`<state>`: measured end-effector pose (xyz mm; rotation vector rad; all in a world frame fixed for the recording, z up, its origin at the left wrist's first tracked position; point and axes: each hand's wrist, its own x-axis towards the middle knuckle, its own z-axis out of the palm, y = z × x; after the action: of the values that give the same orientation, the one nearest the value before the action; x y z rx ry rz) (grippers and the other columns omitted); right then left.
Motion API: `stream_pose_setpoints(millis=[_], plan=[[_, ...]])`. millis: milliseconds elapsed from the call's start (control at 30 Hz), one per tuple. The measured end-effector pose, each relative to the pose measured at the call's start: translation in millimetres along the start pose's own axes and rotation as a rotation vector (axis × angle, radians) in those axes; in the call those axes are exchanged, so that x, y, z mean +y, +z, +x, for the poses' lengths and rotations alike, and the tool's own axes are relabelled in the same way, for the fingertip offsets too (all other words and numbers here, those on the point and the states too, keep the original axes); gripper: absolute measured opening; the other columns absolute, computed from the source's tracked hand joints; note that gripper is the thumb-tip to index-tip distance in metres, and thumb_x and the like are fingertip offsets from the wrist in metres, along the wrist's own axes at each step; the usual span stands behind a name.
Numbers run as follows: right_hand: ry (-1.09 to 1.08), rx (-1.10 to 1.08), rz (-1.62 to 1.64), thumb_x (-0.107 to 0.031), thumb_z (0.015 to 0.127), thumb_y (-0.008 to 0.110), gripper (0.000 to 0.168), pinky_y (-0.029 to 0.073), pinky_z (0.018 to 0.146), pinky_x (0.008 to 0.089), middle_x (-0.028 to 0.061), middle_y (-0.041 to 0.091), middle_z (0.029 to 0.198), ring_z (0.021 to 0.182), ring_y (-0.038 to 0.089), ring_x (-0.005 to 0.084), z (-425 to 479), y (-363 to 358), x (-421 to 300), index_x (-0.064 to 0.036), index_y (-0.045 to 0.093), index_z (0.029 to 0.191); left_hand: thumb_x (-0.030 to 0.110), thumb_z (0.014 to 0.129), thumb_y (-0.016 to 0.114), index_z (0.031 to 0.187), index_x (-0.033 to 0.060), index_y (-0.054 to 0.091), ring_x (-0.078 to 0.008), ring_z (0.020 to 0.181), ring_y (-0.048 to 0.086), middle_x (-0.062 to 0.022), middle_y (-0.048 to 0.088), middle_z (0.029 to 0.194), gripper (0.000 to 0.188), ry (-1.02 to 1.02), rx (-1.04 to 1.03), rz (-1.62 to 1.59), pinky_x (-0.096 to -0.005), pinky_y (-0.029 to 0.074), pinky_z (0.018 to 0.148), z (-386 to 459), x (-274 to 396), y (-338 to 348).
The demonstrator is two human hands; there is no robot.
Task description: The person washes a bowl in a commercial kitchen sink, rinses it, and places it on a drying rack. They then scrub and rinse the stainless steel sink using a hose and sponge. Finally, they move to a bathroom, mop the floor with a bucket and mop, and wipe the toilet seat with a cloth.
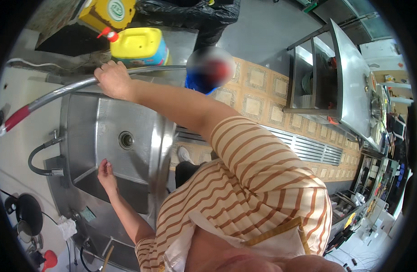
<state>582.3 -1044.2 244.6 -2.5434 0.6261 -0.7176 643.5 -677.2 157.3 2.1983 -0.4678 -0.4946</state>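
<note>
My right hand (pixel 114 80) is wrapped around a long silvery pole (pixel 70 86) with a red end section. Fisheye bending makes the pole look curved. Its far end runs into a blurred patch beside a blue plastic object (pixel 199 86), so what it joins cannot be seen. Below that arm lies a stainless steel sink basin (pixel 116 115) with a round drain (pixel 127 140). Over the basin hangs my left hand (pixel 107 175), fingers loosely bent, with nothing visible in it. Just beyond my right hand stands a yellow detergent jug (pixel 137 44) with a red pump.
A flexible black faucet (pixel 35 159) arches at the sink's wall side. A green scouring pad (pixel 88 214) lies on the steel ledge. Dark pans (pixel 29 212) hang on the wall. Behind are a floor drain grate (pixel 297 144), a steel worktable (pixel 351 81) and a black-bagged bin (pixel 191 15).
</note>
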Motion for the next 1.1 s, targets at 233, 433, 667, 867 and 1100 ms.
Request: stream_pose_setpoints(millis=[233, 433, 667, 867, 1100], plan=[[0.018, 0.469, 0.314, -0.024, 0.078, 0.068, 0.019, 0.049, 0.065, 0.031, 0.0095, 0.066, 0.081, 0.066, 0.062, 0.0215, -7, -189, 210, -0.006, 0.065, 0.084, 0.013, 0.091, 0.06, 0.112, 0.0009, 0.061, -0.0146, 0.097, 0.058, -0.0075, 0.063, 0.108, 0.024, 0.202, 0.145, -0.141, -0.0283, 0.046, 0.087, -80, 141, 125], [0.461, 0.653, 0.815, -0.017, 0.083, 0.065, 0.017, 0.047, 0.069, 0.028, 0.0038, 0.063, 0.076, 0.07, 0.06, 0.0147, -89, -279, 392, -0.002, 0.064, 0.092, 0.005, 0.09, 0.057, 0.114, 0.0035, 0.061, -0.014, 0.097, 0.059, -0.0064, 0.063, 0.108, 0.024, 0.068, -0.44, -0.275, -0.0255, 0.046, 0.084, -47, 195, 323], [0.659, 0.386, 0.967, -0.003, 0.08, 0.064, 0.018, 0.049, 0.064, 0.0286, 0.0064, 0.061, 0.074, 0.07, 0.059, 0.0157, -179, -272, 461, 0.0, 0.06, 0.097, 0.011, 0.077, 0.071, 0.138, 0.0125, 0.037, -0.0268, 0.123, 0.039, -0.0106, 0.038, 0.138, 0.07, -0.305, -0.986, 0.078, -0.0365, 0.046, 0.092, 73, 13, 547], [0.778, 0.388, 0.964, -0.013, 0.083, 0.064, 0.017, 0.045, 0.078, 0.0382, 0.0051, 0.055, 0.066, 0.068, 0.056, 0.0192, -222, -299, 493, -0.004, 0.061, 0.096, 0.025, 0.083, 0.065, 0.143, 0.0122, 0.025, -0.0384, 0.132, 0.026, -0.0116, 0.023, 0.149, 0.073, -1.14, -0.287, -0.496, -0.0651, 0.03, 0.097, 130, -85, 635], [0.78, 0.519, 1.176, -0.013, 0.085, 0.057, 0.016, 0.044, 0.078, 0.0363, 0.0033, 0.047, 0.06, 0.062, 0.053, 0.0186, -235, -291, 570, -0.006, 0.059, 0.099, 0.016, 0.08, 0.067, 0.12, 0.0114, 0.049, -0.0285, 0.1, 0.056, -0.0105, 0.058, 0.114, 0.044, -1.108, -0.141, -0.621, -0.0449, 0.045, 0.081, 157, -159, 650]])
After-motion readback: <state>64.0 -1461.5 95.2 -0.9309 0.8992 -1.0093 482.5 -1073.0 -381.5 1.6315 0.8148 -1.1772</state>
